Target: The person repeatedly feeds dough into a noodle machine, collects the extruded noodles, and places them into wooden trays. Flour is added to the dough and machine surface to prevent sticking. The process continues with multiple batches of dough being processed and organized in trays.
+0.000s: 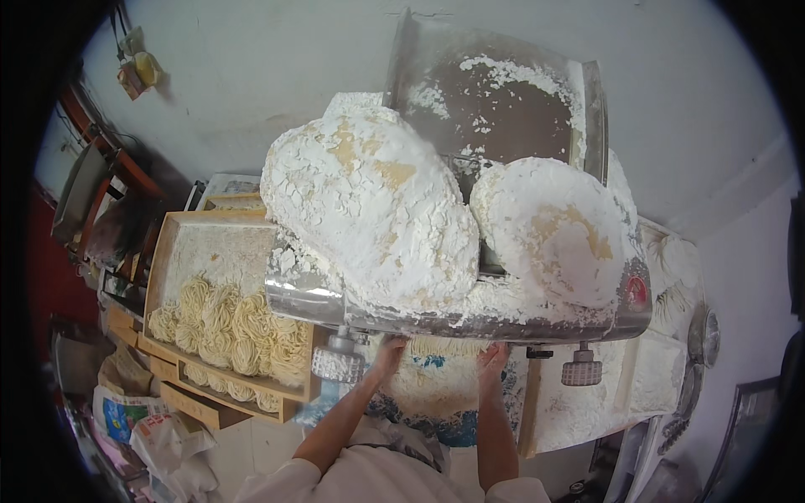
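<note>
Below the front edge of a steel noodle machine [409,326], my left hand [391,355] and my right hand [494,359] reach in at either end of a row of cut noodle strands [446,346]. The machine hides my fingertips, so their grip on the strands does not show. Beneath my hands lies a blue surface [456,429] thickly dusted with flour. On top of the machine rest two floury masses of dough, a large one [371,214] on the left and a rounder one [547,232] on the right.
Wooden trays [157,264] stacked at left hold bundles of noodles [233,327]. Two knurled knobs [338,363] [582,372] jut from the machine's front. A floured board [582,402] lies at right, and plastic sacks [166,440] sit low at left.
</note>
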{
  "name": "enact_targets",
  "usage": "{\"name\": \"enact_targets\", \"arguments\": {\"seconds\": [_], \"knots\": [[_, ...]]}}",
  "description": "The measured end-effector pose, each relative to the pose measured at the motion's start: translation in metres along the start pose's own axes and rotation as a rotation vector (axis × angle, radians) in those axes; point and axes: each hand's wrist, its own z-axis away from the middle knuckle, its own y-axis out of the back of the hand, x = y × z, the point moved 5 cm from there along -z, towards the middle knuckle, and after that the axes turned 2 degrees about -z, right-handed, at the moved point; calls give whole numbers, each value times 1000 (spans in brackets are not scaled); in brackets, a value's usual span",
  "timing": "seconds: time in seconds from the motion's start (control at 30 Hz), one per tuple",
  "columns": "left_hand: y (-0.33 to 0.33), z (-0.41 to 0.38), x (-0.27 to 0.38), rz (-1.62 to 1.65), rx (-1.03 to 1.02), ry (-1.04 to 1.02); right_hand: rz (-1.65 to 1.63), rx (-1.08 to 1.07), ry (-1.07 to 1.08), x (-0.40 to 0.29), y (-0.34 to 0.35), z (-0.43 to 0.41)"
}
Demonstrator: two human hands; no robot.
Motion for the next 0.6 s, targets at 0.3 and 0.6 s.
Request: {"name": "enact_targets", "arguments": {"seconds": [0.3,0.6], "knots": [[-19,9,13,4,13,-5,9,-12,36,7,11,-11],[-14,7,11,18,-49,-21,133,-39,55,12,25,-16]]}}
